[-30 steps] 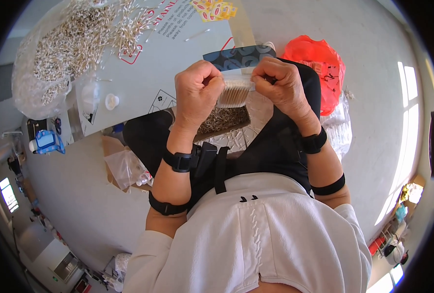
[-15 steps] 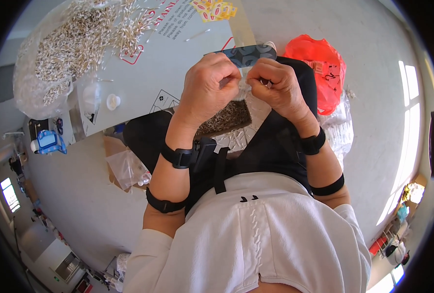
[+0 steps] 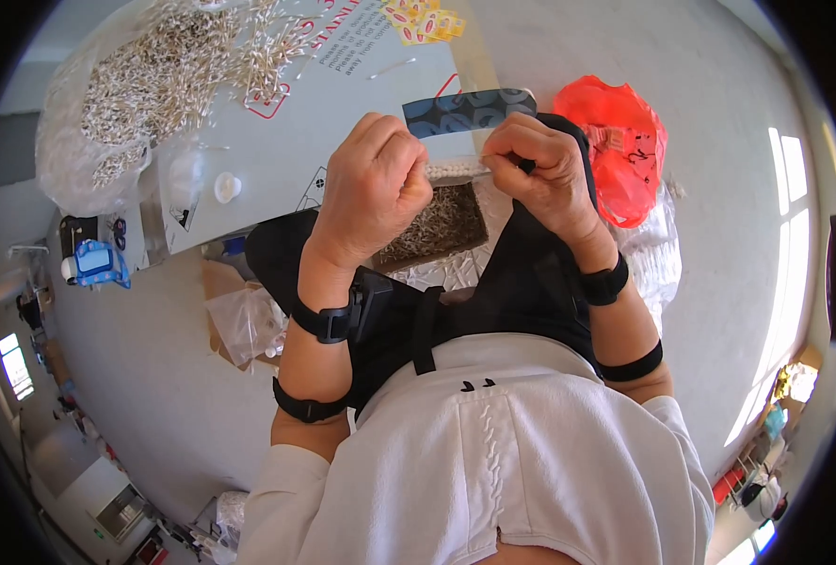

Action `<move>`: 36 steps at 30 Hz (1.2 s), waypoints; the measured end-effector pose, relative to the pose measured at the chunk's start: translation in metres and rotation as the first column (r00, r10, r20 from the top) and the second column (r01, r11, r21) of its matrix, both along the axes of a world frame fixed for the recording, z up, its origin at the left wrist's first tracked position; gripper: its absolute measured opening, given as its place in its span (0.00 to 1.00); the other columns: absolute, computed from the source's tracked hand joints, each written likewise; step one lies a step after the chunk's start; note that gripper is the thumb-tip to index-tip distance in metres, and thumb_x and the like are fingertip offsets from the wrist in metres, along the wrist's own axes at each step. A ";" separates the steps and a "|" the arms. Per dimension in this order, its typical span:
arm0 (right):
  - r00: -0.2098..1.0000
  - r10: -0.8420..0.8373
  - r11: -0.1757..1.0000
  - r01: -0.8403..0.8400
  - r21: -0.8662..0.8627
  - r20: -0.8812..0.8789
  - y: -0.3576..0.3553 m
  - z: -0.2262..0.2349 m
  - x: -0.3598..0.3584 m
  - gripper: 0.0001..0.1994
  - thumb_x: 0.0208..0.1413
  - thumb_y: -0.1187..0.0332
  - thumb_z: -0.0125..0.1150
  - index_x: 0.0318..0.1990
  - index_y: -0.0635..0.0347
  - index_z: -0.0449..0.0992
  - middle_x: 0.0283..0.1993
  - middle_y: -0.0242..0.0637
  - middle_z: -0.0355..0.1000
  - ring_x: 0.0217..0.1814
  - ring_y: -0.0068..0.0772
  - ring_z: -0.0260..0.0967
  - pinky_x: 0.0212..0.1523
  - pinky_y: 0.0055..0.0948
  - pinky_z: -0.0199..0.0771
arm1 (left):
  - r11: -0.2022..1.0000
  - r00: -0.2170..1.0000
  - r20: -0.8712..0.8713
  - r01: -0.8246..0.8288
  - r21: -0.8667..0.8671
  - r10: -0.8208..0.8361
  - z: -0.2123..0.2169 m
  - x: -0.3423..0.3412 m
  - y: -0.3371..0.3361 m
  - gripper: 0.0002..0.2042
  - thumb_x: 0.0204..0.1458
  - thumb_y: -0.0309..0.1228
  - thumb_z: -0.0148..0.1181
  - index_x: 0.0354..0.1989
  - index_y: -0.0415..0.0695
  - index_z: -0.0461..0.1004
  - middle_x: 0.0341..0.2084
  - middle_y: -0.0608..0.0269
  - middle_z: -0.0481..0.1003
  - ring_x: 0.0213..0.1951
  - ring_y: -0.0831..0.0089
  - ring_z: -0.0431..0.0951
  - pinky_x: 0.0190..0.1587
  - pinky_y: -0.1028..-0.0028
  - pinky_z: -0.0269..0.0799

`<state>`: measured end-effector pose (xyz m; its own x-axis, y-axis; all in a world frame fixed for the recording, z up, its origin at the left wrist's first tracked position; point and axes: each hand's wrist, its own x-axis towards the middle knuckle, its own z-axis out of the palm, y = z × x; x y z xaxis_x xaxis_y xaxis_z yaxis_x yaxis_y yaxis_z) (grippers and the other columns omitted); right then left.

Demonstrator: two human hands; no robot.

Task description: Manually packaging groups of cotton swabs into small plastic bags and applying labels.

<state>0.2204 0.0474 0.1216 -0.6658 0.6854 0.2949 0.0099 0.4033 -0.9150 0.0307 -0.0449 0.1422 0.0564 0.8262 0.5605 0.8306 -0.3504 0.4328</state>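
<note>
Both of my hands are closed on a small packet of cotton swabs (image 3: 456, 169), stretched between them above my lap. Its row of white cotton tips faces me, with a pale, smooth part beyond it. My left hand (image 3: 371, 188) pinches the left end, and my right hand (image 3: 545, 174) grips the right end with curled fingers. Just below the packet, an open box (image 3: 482, 224) filled with thin brown swab sticks rests between my legs. A dark patterned strip (image 3: 470, 111) lies past my hands at the table edge.
A large clear bag (image 3: 65, 155) spills loose cotton swabs (image 3: 168, 80) over the grey tabletop (image 3: 277, 155). Nearby lie a small white round container (image 3: 227, 187) and yellow packets (image 3: 427, 23). A red plastic bag (image 3: 625, 155) sits on the floor at right, with an open carton (image 3: 225, 282) at left.
My hands have moved apart, the left one shifting left and a little down. The row of swab tips between them now shows plainly, and more of the patterned strip is uncovered.
</note>
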 end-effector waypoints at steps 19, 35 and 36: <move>0.979 0.149 0.042 -0.145 -0.988 -0.138 -0.038 -0.012 0.003 0.35 0.59 0.37 0.45 0.30 0.68 0.77 0.24 0.43 0.74 0.19 0.21 0.63 0.17 0.15 0.58 | 0.989 0.993 0.022 -0.116 0.092 0.115 0.008 0.017 -0.051 0.11 0.42 0.15 0.57 0.34 0.38 0.67 0.32 0.55 0.70 0.28 0.59 0.75 0.27 0.68 0.72; 0.960 -0.111 -0.061 -0.265 -0.962 -0.257 -0.053 0.007 -0.009 0.13 0.56 0.60 0.62 0.41 0.60 0.74 0.30 0.37 0.75 0.22 0.19 0.67 0.14 0.14 0.58 | 0.991 0.999 -0.021 -0.028 0.134 0.031 0.010 0.040 -0.077 0.11 0.44 0.13 0.56 0.37 0.36 0.72 0.35 0.52 0.73 0.32 0.59 0.76 0.34 0.71 0.73; 0.960 -0.110 -0.061 -0.267 -0.962 -0.259 -0.056 0.011 -0.011 0.13 0.56 0.60 0.62 0.41 0.60 0.74 0.30 0.37 0.75 0.22 0.19 0.67 0.14 0.14 0.58 | 0.991 0.999 -0.027 -0.019 0.134 0.023 0.011 0.039 -0.079 0.11 0.44 0.14 0.57 0.37 0.36 0.72 0.35 0.52 0.73 0.33 0.59 0.76 0.34 0.71 0.73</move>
